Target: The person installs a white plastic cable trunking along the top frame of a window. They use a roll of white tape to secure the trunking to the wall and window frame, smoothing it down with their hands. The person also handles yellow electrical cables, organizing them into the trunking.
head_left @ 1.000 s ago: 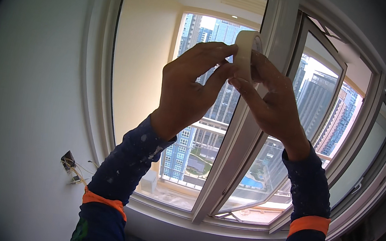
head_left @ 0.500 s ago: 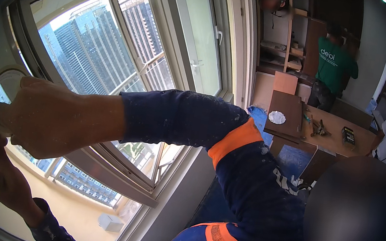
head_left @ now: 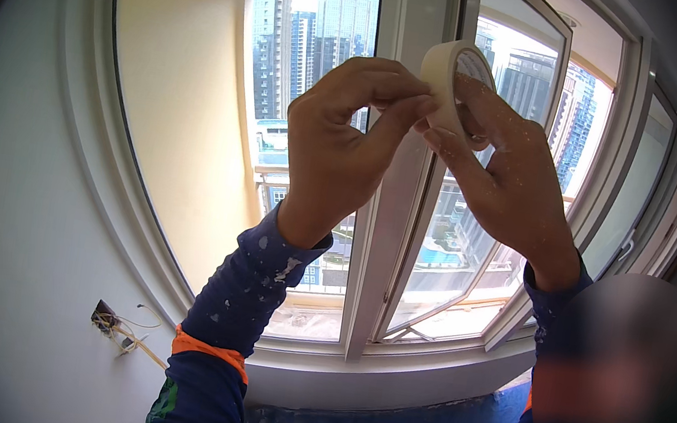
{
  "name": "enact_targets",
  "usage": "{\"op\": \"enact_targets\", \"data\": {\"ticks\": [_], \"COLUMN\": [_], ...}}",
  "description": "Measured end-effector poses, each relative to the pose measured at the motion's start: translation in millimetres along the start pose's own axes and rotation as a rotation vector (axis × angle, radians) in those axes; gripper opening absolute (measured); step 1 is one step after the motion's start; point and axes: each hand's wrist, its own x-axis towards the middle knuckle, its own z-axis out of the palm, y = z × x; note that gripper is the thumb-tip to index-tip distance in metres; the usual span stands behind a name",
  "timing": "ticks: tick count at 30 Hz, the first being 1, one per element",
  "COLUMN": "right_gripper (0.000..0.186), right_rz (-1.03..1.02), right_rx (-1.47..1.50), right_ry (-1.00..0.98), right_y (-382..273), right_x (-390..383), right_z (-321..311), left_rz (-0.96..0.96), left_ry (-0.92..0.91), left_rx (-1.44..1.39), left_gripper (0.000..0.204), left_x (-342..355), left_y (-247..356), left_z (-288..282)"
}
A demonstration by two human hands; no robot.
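Observation:
Both my hands are raised in front of a white-framed window [head_left: 383,218]. My right hand [head_left: 504,170] holds a roll of pale masking tape [head_left: 448,75] upright, fingers through and around its ring. My left hand [head_left: 344,139] pinches at the edge of the roll with thumb and fingertips, touching the tape. Both hands are speckled with white paint. My sleeves are dark blue with orange bands.
The middle window post runs straight behind the hands, and an open sash [head_left: 487,198] stands to its right. A white wall on the left has an open socket with loose wires [head_left: 115,325]. Tall buildings show outside. A blurred patch [head_left: 633,391] covers the lower right.
The view swung right toward a room with a table and another person, then came back to the window. My hands stay together on the tape roll.

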Motion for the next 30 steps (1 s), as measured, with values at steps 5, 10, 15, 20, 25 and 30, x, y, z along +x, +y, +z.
{"op": "enact_targets", "data": {"ticks": [5, 10, 15, 20, 25, 30], "right_gripper": [0.046, 0.047, 0.048, 0.029, 0.025, 0.024], "right_rz": [-0.031, -0.317, -0.489, -0.691, -0.713, -0.632], "right_rx": [0.064, -0.087, 0.047, -0.075, -0.299, -0.307], "right_ry": [-0.073, -0.014, 0.004, 0.073, 0.172, 0.164], "right_y": [2.2, 6.4, -4.8, 3.8, -22.5, -32.3], "right_x": [30.5, 79.3, 147.2, 228.6, 311.6, 355.7], "right_z": [30.1, 57.5, 95.0, 135.8, 159.5, 162.1], "left_rz": [-0.080, -0.033, -0.234, -0.205, -0.026, 0.119], "left_ry": [0.043, 0.194, 0.406, 0.526, 0.684, 0.875], "left_rx": [0.133, 0.345, 0.303, 0.300, 0.444, 0.693], "left_gripper": [0.009, 0.012, 0.020, 0.022, 0.024, 0.018], "left_x": [1.4, 30.9, 77.4, 130.4, 189.4, 219.9], "left_y": [-9.5, -21.9, -31.9, -73.7, -115.6, -136.9], "left_z": [-28.2, -81.3, -176.9, -232.7, -312.2, -389.9]}}
